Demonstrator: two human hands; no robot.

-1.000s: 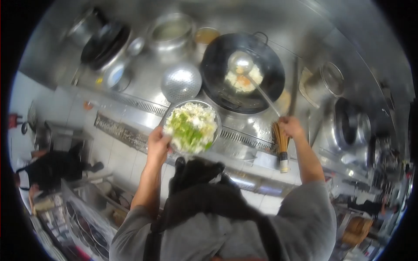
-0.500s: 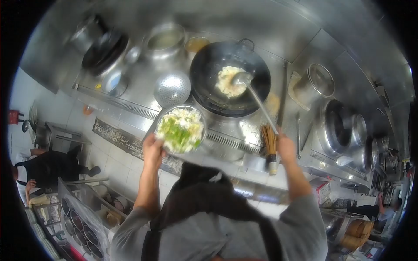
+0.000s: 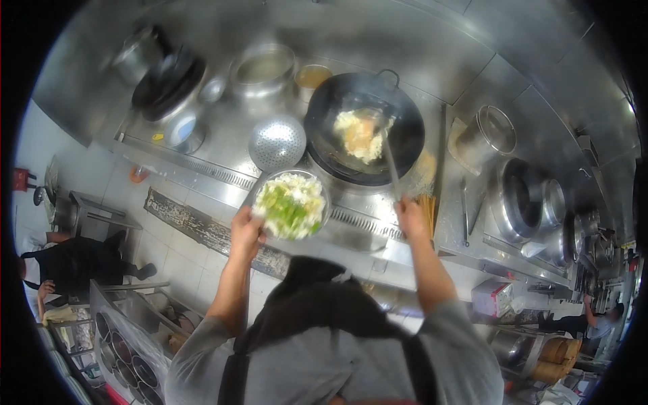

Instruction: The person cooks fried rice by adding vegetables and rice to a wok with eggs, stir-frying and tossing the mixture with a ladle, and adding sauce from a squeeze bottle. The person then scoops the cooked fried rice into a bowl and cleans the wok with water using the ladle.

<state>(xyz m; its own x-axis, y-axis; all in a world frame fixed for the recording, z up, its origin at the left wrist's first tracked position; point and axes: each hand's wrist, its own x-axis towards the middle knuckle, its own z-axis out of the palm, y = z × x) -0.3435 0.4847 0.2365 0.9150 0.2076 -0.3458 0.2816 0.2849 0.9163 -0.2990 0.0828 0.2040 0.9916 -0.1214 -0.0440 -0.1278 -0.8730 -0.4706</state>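
My left hand grips the rim of a metal bowl of white pieces and chopped green vegetable, held over the stove's front edge. My right hand is closed round the handle of a ladle, whose head is blurred inside the black wok. Pale yellow egg-like food lies in the wok, left of the ladle. Just behind the bowl rests a round perforated strainer.
A large pot and a small container of yellowish liquid stand behind. At right are a cylindrical strainer pot and stacked pans. A bamboo brush is beside my right hand. One person is at far left, another far right.
The ladle has swung to a steeper angle in the wok, and my right hand has moved left, towards the bowl. The food has shifted and spread. My left hand still holds the bowl.
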